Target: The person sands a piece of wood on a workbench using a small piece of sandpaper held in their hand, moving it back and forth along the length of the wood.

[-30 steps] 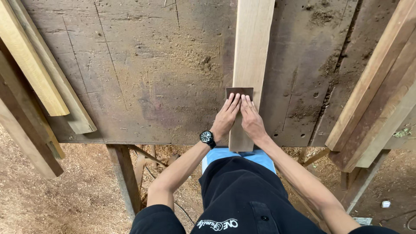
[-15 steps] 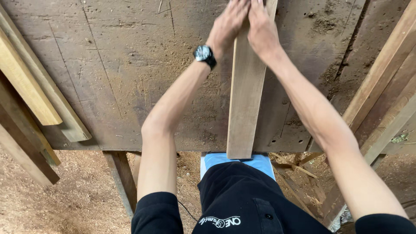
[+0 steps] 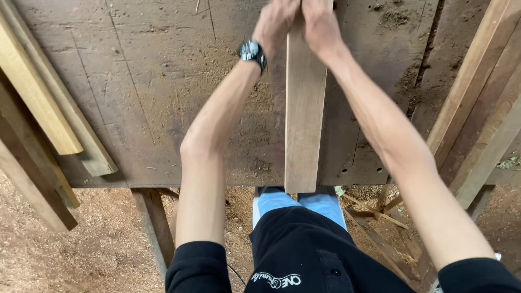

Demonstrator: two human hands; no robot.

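Both of your hands have slid far up the frame since a second ago, from the near end of the long pale wooden plank (image 3: 305,108) to its upper stretch at the top centre.

That plank lies flat on a dark, scarred, sawdust-strewn wooden workbench (image 3: 141,97). Its long axis runs straight away from you, top to bottom of the frame, and its near end overhangs the bench edge just above your blue and black clothing.

Your left hand (image 3: 275,19) sits on the plank's left edge and your right hand (image 3: 319,21) on its right edge, level with each other, so neither is nearer. Both press down side by side on the wood. The frame cuts off the fingers, so whether they hold anything between them and the plank cannot be told.

Both arms reach out almost straight. A black wristwatch (image 3: 252,51) is on your left wrist.

Loose pale timber battens (image 3: 38,100) lean at the left edge.
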